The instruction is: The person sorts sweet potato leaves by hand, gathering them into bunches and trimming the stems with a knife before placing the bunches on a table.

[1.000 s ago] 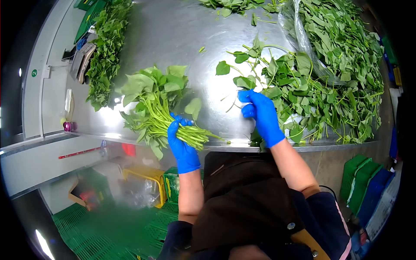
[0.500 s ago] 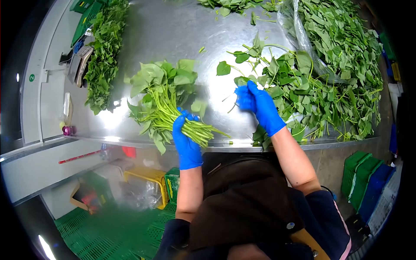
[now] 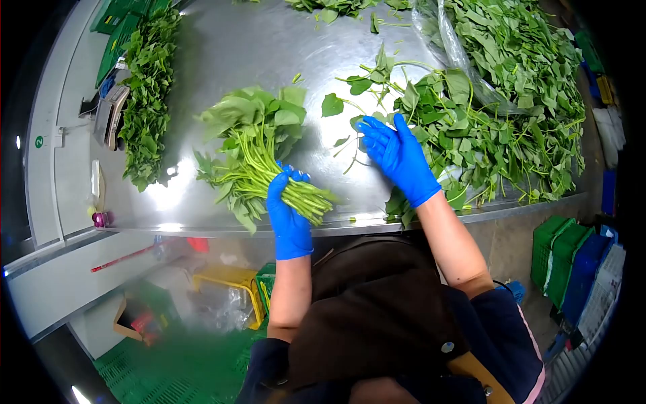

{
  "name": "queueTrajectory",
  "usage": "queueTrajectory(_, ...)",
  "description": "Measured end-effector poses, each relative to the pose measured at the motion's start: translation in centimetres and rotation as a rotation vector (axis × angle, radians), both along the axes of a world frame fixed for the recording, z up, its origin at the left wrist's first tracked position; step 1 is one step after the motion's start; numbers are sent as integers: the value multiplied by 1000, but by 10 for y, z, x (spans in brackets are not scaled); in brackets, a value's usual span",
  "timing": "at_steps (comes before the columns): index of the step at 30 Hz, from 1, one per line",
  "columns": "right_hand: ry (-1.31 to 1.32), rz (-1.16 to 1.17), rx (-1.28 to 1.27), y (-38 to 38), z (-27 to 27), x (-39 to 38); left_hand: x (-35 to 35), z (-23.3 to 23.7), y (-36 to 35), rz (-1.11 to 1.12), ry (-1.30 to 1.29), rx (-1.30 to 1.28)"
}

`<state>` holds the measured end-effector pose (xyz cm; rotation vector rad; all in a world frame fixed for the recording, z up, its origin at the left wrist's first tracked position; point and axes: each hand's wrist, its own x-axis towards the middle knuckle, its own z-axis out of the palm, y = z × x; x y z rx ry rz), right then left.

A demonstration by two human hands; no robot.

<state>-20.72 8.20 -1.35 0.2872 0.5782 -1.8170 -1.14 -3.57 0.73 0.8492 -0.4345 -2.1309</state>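
Note:
A bunch of leafy green stems (image 3: pixel 259 151) is gripped in my left hand (image 3: pixel 289 219), which wears a blue glove. Its leaves point up and to the left, and the cut stem ends stick out on the right of my fist. My right hand (image 3: pixel 402 160), also gloved in blue, is open with its fingers stretched out, at the left edge of a big heap of loose leafy stems (image 3: pixel 498 145). A few single stems and leaves (image 3: pixel 332 105) lie on the steel table just beyond its fingertips.
The steel table (image 3: pixel 222 40) has a raised front edge. Along its left side runs a row of leafy greens (image 3: pixel 147 101), beside a scale-like device (image 3: pixel 114 111). A clear plastic bag (image 3: pixel 464 60) lies over the heap. Green crates (image 3: pixel 555 259) and a yellow crate (image 3: pixel 232 279) stand below.
My right hand has opened, its fingers now spread out over the loose stems. The left hand keeps the bunch in nearly the same place. The view has shifted slightly.

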Motion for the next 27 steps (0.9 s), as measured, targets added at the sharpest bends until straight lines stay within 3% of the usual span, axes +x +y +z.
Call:
queueTrajectory(3, 350, 105, 188, 12, -13, 6, -5, 3, -4, -25, 50, 39)
queueTrajectory(5, 461, 243, 295, 14, 14, 17, -10, 13, -4, -43, 70, 56)
queueTrajectory(7, 991, 247, 169, 14, 13, 32, -13, 12, -4, -54, -46, -25)
queueTrajectory(9, 1166, 297, -19, 13, 19, 42, -20, 21, 1, -55, -233, -86)
queueTrajectory(11, 1297, 260, -238, 8, 16, 50, -21, 14, -2, -199, -201, 28)
queueTrajectory(13, 1401, 418, -36, 15, 20, 57, -25, 36, 12, -264, -291, -56)
queueTrajectory(15, 1406, 272, -102, 23, 12, 57, -29, 34, 14, -191, -351, -154)
queueTrajectory(17, 1153, 509, 103, 42, 43, 45, -30, 25, 10, -244, -390, -257)
queueTrajectory(19, 1661, 235, 105, 52, 35, 43, -35, 25, 17, -231, -379, -326)
queueTrajectory(21, 1934, 23, 213, 59, 36, 38, -37, 16, 15, -242, -376, -309)
queueTrajectory(23, 1941, -16, 389, 68, 25, 29, -44, 25, 26, -170, -487, -403)
queueTrajectory(25, 1881, -36, 660, 79, 26, 20, -37, 37, 15, -338, -306, -338)
queueTrajectory(26, 1858, 292, 735, 93, 33, 10, -33, 34, 6, -378, -236, -285)
queueTrajectory(27, 1834, 196, 769, 102, 46, 16, -34, 17, 3, -276, -266, -352)
